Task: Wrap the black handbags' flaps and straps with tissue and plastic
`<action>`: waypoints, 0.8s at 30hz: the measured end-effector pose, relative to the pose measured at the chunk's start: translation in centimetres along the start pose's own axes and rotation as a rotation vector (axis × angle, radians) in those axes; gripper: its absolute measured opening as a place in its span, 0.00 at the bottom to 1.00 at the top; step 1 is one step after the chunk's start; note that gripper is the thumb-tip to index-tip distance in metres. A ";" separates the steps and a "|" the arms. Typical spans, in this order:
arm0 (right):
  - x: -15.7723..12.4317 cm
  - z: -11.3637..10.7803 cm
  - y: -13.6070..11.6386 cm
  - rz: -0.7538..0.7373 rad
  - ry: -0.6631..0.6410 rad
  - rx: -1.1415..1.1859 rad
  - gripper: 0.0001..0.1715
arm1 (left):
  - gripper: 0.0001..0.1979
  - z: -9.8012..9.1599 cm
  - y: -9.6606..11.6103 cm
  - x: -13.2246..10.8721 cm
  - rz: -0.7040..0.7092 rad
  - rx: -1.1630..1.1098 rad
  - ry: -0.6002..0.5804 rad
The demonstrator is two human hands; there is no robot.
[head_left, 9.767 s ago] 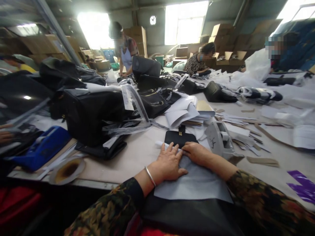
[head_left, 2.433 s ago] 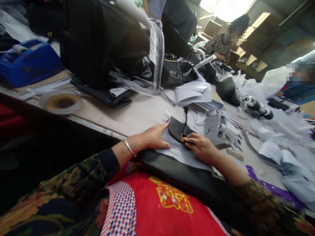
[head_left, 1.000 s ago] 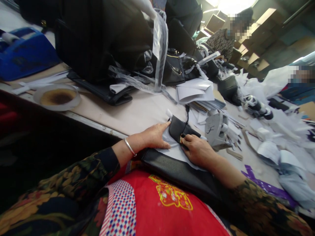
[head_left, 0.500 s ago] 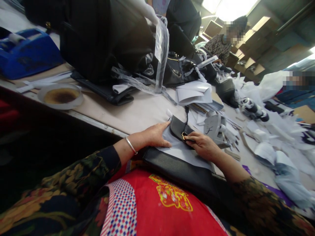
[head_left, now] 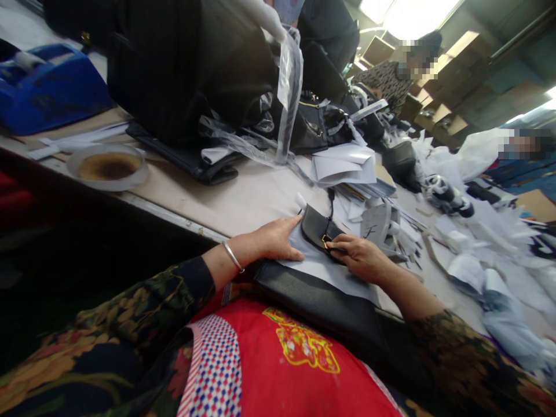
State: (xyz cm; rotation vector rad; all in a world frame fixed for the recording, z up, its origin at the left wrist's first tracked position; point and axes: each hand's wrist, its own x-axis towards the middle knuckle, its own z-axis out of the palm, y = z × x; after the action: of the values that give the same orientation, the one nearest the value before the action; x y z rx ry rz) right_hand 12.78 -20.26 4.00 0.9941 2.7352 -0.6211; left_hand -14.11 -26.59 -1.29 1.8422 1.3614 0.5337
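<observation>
A black leather handbag (head_left: 317,295) lies in front of me at the table's edge, with white paper (head_left: 319,266) over part of it. Across the paper rests a black flap (head_left: 313,225) with a gold buckle (head_left: 325,240). My right hand (head_left: 362,259) is closed on the flap's edge beside the buckle, fingertips pressed together there. My left hand (head_left: 280,238) lies at the left edge of the paper, thumb stretched over it and apart from the fingers. Some left fingertips are hidden behind the flap's corner. A thin black strap (head_left: 331,202) runs up from the flap.
Large black bags (head_left: 186,69) stand at the back left. A blue tape dispenser (head_left: 52,87) and a shallow dish (head_left: 108,167) of brown residue are at far left. A grey tape dispenser (head_left: 377,227) and stacked papers (head_left: 343,165) lie beyond my right hand. Co-workers are farther back.
</observation>
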 end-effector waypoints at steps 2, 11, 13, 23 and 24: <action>0.1 0.0 -0.3 -0.031 -0.027 -0.104 0.20 | 0.55 0.1 0.0 0.0 0.000 0.003 0.000; 0.6 0.1 -3.1 -0.061 -0.097 -0.547 0.17 | 0.57 0.3 0.2 0.1 -0.016 0.069 -0.008; 0.8 0.2 -4.1 -0.002 -0.092 -0.578 0.19 | 0.58 0.3 0.3 0.1 -0.018 0.076 -0.019; 1.6 0.8 -5.4 0.168 -0.159 -0.647 0.19 | 0.56 0.0 0.4 -0.2 -0.011 0.071 -0.029; 1.6 0.8 -5.3 0.177 -0.165 -0.628 0.19 | 0.56 0.0 0.3 -0.2 -0.009 0.068 -0.026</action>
State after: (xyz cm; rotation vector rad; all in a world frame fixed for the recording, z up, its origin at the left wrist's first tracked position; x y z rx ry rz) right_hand 8.13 -23.37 4.53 0.9454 2.4034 0.1777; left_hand -13.97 -26.85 -1.00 1.8897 1.3849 0.4621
